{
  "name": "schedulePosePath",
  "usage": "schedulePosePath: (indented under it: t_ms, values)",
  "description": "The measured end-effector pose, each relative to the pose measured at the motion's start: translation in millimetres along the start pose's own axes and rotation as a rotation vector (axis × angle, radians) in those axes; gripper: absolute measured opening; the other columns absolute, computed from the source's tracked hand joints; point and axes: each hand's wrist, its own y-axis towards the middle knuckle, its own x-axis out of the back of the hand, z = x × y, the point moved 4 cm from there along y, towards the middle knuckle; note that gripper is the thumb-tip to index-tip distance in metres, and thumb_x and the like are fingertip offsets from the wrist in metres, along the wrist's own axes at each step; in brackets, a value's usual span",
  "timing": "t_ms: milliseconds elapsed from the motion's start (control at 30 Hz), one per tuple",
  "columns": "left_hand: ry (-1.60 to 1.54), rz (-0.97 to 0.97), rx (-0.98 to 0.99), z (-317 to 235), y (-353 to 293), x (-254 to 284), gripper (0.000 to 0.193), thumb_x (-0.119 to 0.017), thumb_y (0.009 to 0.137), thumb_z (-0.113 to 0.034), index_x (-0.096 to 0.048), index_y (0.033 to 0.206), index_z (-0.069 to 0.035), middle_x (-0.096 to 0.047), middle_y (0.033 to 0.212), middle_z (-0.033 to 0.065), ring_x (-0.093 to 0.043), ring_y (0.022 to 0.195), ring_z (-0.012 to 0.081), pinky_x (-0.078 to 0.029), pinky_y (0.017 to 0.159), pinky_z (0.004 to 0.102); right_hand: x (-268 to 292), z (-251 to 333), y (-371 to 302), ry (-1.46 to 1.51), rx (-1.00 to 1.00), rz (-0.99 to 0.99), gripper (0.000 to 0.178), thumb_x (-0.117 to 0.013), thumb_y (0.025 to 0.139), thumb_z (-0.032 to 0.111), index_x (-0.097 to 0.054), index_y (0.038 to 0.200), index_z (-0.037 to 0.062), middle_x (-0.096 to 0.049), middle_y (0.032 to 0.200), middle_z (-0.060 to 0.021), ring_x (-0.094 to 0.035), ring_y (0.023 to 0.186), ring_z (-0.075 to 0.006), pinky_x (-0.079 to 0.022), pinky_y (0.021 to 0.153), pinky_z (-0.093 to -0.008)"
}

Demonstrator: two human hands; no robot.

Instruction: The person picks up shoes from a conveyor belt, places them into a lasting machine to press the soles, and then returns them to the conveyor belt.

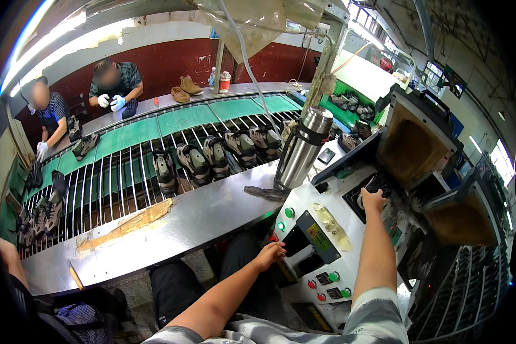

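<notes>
My right hand [374,200] reaches into the opened machine [341,221] on my right. Its fingers close on a dark shoe [378,182] lying in a black recess; the hand covers part of the shoe. Behind it, a hinged lid [411,143] with a brown inner face stands raised. My left hand [269,255] hovers beside the machine's front panel, fingers loosely curled with nothing visible in them. Nearest to it are a dark panel opening and green buttons [289,212]. A second brown-lined lid [461,218] stands up farther right.
A steel thermos [305,148] stands at the counter's [212,215] right end beside a dark strip [265,192]. Several shoes [194,164] rest on the roller conveyor [106,189]. Two co-workers [116,86] with gloves handle shoes across it. Another person's arm [10,261] shows at left.
</notes>
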Motion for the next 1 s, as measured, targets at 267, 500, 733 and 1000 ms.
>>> schedulePosePath:
  t_ms: [267, 500, 733, 1000]
  values:
    - [-0.024, -0.021, -0.012, -7, -7, 2, 0.029, -0.052, 0.092, -0.018, -0.054, 0.118, -0.005, -0.062, 0.094, 0.0069, -0.062, 0.084, 0.018, -0.05, 0.076, 0.0352, 5, 17, -9, -0.105, -0.022, 0.023, 0.077, -0.068, 0.072, 0.046, -0.043, 0.135, 0.0088, -0.041, 0.13, -0.024, -0.055, 0.109, -0.0392, -0.051, 0.087, -0.0465]
    - [-0.02, -0.028, -0.019, -6, -7, 1, 0.029, -0.051, 0.091, -0.016, -0.054, 0.119, -0.005, -0.062, 0.101, 0.007, -0.061, 0.086, 0.0185, -0.05, 0.077, 0.0364, -1, 9, -2, -0.172, 0.037, -0.017, 0.08, -0.067, 0.074, 0.051, -0.042, 0.138, 0.011, -0.041, 0.134, -0.027, -0.053, 0.114, -0.041, -0.047, 0.093, -0.0469]
    - [-0.009, -0.132, -0.148, -24, -29, 8, 0.05, -0.049, 0.09, -0.018, -0.041, 0.139, -0.007, -0.043, 0.139, 0.0095, -0.048, 0.118, 0.0234, -0.04, 0.096, 0.0403, 50, -67, -23, -0.085, 0.441, -0.15, 0.063, -0.066, 0.08, 0.036, -0.046, 0.134, 0.0089, -0.053, 0.128, -0.0156, -0.051, 0.117, -0.0346, -0.044, 0.096, -0.0468]
    - [0.249, -0.782, -0.446, -54, 15, 28, 0.071, -0.053, 0.087, -0.023, -0.022, 0.144, 0.005, -0.032, 0.143, 0.022, -0.038, 0.129, 0.0328, -0.034, 0.105, 0.0379, 178, -271, 28, -0.117, 0.324, -0.516, 0.055, -0.065, 0.075, 0.01, -0.049, 0.128, 0.0065, -0.054, 0.123, -0.0207, -0.051, 0.114, -0.0394, -0.043, 0.096, -0.0438]
